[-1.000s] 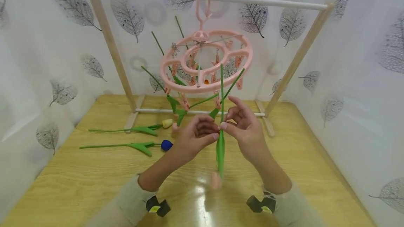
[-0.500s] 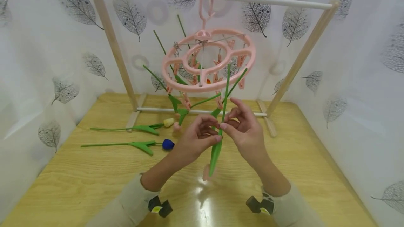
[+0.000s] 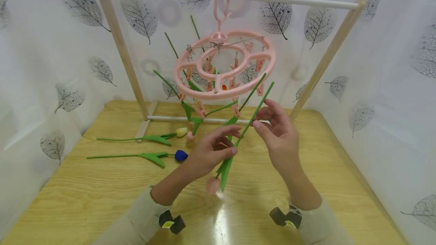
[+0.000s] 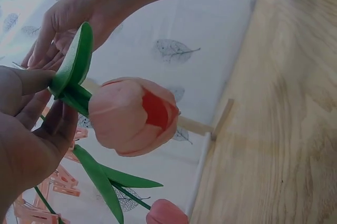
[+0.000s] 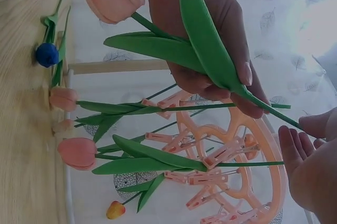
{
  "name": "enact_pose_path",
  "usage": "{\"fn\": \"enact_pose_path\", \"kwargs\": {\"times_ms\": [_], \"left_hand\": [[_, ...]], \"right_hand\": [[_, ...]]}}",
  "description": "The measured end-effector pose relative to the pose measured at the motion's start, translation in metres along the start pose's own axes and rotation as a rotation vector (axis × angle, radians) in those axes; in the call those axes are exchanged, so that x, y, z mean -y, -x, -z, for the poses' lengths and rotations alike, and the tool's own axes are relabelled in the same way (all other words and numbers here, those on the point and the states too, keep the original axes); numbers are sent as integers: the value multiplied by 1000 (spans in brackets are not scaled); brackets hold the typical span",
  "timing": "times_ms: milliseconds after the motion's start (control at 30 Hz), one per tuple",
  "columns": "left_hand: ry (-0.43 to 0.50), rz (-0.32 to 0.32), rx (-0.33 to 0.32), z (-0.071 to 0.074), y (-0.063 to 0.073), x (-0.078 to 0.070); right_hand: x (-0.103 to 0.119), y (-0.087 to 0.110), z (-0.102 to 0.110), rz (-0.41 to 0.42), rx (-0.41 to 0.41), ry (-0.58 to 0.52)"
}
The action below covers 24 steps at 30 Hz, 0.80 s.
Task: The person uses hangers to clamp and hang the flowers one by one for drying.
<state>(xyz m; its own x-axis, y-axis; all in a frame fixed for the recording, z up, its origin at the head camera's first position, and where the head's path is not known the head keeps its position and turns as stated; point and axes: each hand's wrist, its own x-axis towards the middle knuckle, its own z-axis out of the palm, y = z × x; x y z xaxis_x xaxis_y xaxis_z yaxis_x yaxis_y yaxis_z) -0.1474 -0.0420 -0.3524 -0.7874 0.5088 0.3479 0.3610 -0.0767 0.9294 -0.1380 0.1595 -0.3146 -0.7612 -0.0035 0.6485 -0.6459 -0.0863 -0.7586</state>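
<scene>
An artificial tulip with a pale pink head (image 4: 131, 116) and green leaves (image 5: 202, 34) hangs head down and tilted between my hands. My left hand (image 3: 206, 154) pinches its stem where the leaves begin, in front of the hanger. Farther up, my right hand (image 3: 281, 135) holds the same stem between thumb and fingers. Behind and above them is a pink oval clip hanger (image 3: 225, 94) with small clips (image 3: 236, 109). Several tulips hang from its clips by their stems, including a pink one (image 5: 78, 153) and a yellow-orange one (image 5: 116, 210).
The hanger hooks over the white bar (image 3: 289, 0) of a wooden-legged rack (image 3: 119, 44). On the wooden table (image 3: 85, 203), a yellow tulip (image 3: 182, 132) and a blue tulip (image 3: 181, 156) lie to the left. A leaf-print curtain (image 3: 378, 67) surrounds the table.
The held tulip has tilted, its stem end going right and its head swinging left. My right hand has slid up and right along the stem; my left hand has barely moved.
</scene>
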Motion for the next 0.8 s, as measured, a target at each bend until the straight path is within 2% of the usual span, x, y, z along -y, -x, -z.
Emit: {"fn": "enact_pose_path", "kwargs": {"times_ms": [200, 367, 800], "left_hand": [[-18, 29, 34, -1, 0, 3], [-29, 50, 31, -2, 1, 3], [-18, 51, 32, -2, 0, 4]], "right_hand": [[2, 1, -4, -23, -13, 46], [0, 3, -5, -46, -1, 37], [-4, 4, -6, -13, 38, 44]]}}
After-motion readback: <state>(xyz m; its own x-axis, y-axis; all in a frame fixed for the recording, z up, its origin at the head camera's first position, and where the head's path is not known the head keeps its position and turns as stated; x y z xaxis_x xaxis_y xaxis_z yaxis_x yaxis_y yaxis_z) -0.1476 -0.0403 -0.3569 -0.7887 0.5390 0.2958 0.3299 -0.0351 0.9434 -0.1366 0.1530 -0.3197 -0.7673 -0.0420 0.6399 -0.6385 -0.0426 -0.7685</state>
